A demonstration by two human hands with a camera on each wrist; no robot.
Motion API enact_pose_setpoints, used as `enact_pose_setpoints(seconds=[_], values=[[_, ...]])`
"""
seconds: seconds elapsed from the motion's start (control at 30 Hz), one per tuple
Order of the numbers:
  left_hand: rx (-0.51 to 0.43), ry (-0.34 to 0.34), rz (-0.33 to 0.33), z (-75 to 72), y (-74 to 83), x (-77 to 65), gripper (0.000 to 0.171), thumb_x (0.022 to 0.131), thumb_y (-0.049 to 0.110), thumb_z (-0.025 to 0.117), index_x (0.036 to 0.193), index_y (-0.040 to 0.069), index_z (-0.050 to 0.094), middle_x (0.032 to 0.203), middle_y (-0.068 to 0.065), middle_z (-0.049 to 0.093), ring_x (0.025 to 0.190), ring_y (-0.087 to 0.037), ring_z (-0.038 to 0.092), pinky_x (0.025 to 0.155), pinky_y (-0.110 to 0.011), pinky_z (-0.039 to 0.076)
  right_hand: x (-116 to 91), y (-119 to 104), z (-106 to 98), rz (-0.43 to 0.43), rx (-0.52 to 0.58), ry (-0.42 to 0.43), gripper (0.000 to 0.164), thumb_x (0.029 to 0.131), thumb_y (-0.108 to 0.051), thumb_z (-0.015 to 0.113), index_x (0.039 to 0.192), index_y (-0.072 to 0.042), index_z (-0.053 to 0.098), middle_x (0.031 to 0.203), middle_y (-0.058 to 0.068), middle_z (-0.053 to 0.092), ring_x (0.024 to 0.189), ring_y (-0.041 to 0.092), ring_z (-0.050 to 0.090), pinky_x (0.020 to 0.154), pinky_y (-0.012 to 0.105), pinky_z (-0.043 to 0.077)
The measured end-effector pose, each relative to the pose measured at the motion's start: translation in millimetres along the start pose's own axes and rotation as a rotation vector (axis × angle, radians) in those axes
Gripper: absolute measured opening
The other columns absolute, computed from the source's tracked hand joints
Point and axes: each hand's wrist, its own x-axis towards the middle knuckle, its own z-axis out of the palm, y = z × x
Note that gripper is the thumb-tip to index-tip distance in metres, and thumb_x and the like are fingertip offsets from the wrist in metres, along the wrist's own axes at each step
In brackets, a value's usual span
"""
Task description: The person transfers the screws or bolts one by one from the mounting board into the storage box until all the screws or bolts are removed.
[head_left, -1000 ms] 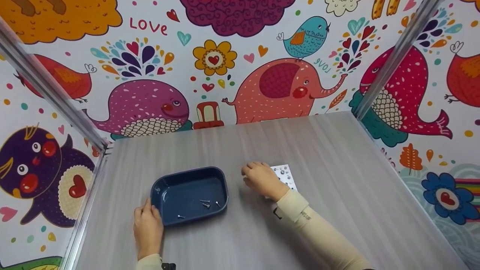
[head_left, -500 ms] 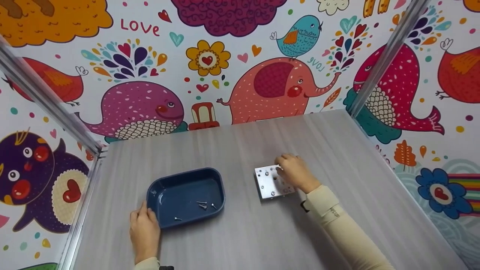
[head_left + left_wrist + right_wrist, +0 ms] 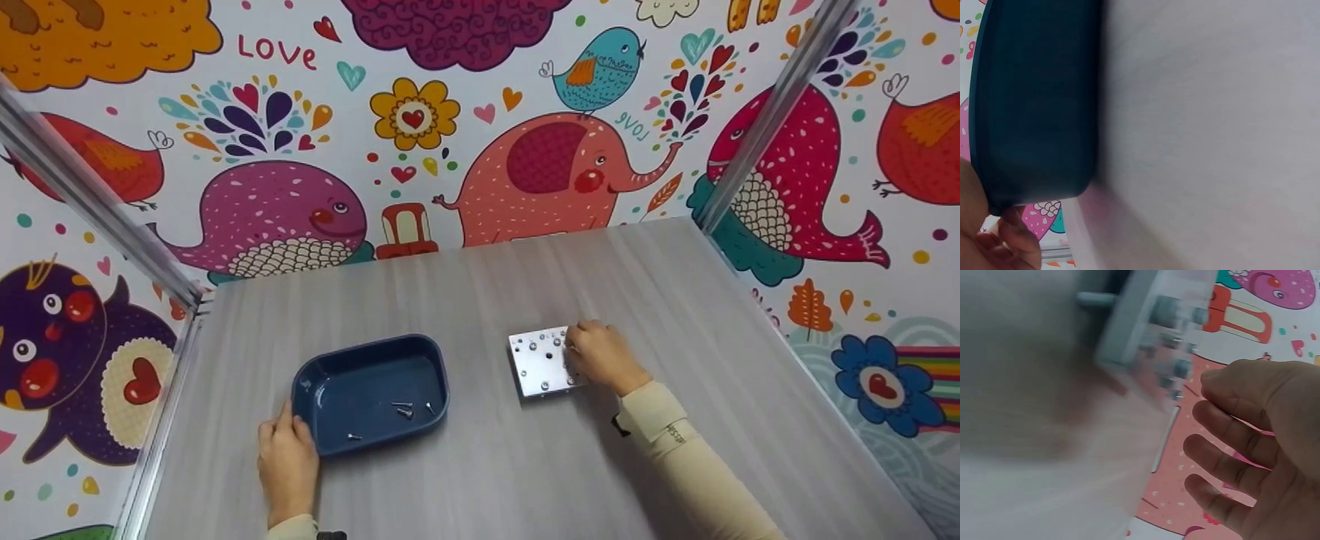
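My left hand (image 3: 289, 465) grips the left corner of a dark blue plastic tray (image 3: 306, 390); in the left wrist view, the hand (image 3: 999, 242) has its thumb side at the rim and fingers curled beneath it. Several small screws (image 3: 405, 412) lie on the tray's floor. To the right, a square silvery metal plate (image 3: 536, 371) bears several screws and holes. My right hand (image 3: 606, 356) is over the plate's right edge. From the right wrist view, its fingers (image 3: 1224, 461) are loosely bent and hold nothing, apart from the screw heads (image 3: 1182, 368) on the plate.
Everything stands on a grey wood-grain table (image 3: 480, 465). Walls with cartoon animals rise at the back and both sides, with metal corner posts (image 3: 772, 120) where they meet. A gap of table lies between tray and plate.
My right hand has moved right from the plate's left side to its right edge, uncovering most of the plate. The left hand has stayed at the tray, and the head view has shifted slightly.
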Motion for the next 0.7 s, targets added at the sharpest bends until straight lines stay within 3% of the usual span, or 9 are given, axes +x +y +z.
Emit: enact_pose_setpoints(seconds=[0.27, 0.7], values=[[-0.012, 0.03, 0.025, 0.4, -1.1, 0.7, 0.038, 0.103, 0.006, 0.047, 0.136, -0.012, 0.053, 0.113, -0.033, 0.052, 0.098, -0.052, 0.056, 0.083, -0.063, 0.045, -4.1, 1.1, 6.3, 0.037, -0.032, 0.005, 0.016, 0.078, -0.002, 0.077, 0.073, -0.004, 0.062, 0.07, 0.008, 0.055, 0.065, 0.032, 0.057, 0.056, 0.051, 0.047], [-0.022, 0.035, 0.036, 1.0, -2.1, 0.1, 0.039, 0.102, 0.006, 0.047, 0.135, -0.013, 0.053, 0.113, -0.034, 0.052, 0.103, -0.052, 0.054, 0.087, -0.063, 0.043, -3.8, 0.3, 4.8, 0.027, -0.044, 0.004, 0.017, 0.078, -0.003, 0.074, 0.07, -0.005, 0.06, 0.068, 0.008, 0.053, 0.063, 0.032, 0.054, 0.055, 0.051, 0.047]])
